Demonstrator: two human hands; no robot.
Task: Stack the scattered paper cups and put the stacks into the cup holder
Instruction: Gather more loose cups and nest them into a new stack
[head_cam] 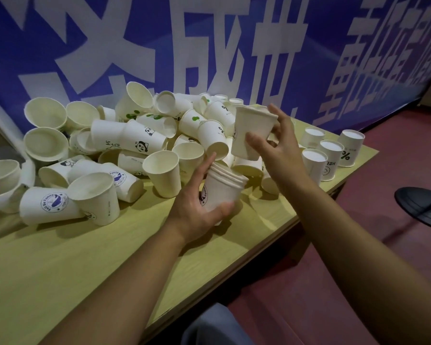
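**Two short stacks in hand, one to nest**

Your left hand (199, 202) grips a short stack (222, 188) of nested cups, rims up, above the table (85, 257). Your right hand (279, 143) pinches a second stack (251, 130) just above it. The loose pile (125, 145) lies behind; no cup holder shows. Come in tilted and the rims may catch and crumple, or your forearm may clip the upturned cups (331, 153) near the edge.

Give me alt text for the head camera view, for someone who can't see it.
A person's left hand holds a short stack of nested paper cups while the right hand holds another cup above it. Behind them lies a pile of scattered cups on a pale wooden table, with upside-down cups at right and a blue banner behind.
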